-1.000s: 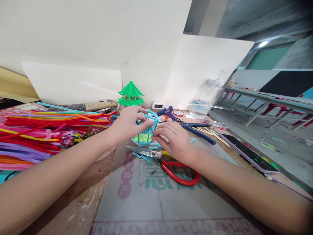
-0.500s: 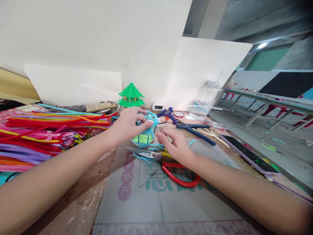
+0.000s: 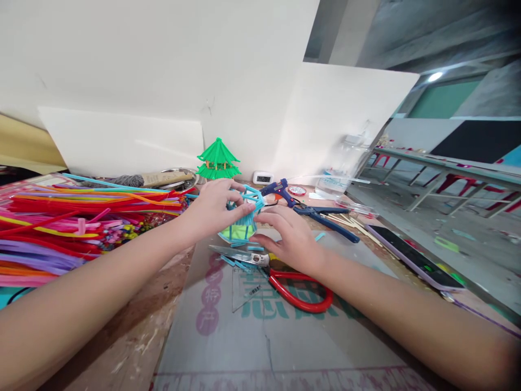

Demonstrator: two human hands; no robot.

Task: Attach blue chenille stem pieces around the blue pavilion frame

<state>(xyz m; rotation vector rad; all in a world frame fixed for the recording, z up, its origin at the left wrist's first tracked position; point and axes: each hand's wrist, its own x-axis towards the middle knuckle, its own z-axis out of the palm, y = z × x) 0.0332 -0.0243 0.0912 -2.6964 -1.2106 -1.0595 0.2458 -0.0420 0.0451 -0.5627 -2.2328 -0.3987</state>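
Observation:
My left hand (image 3: 215,207) grips the top of a small blue straw model (image 3: 245,217) with a light green base, holding it just above the table. My right hand (image 3: 285,234) rests its fingers against the model's right side and lower edge, fingers bent and close together. Loose blue straw pieces (image 3: 238,263) lie under the model. Red-handled scissors (image 3: 285,277) lie on the table right beneath my right hand.
A heap of coloured pipe cleaners (image 3: 73,222) fills the left. A green pagoda model (image 3: 218,159), a small clock (image 3: 262,177), a blue glue gun (image 3: 280,190), blue pliers (image 3: 325,217), wooden sticks and a phone (image 3: 411,255) lie behind and right.
My right hand drew back from the model half a second ago and has come forward again to touch its right side. My left hand has kept its grip.

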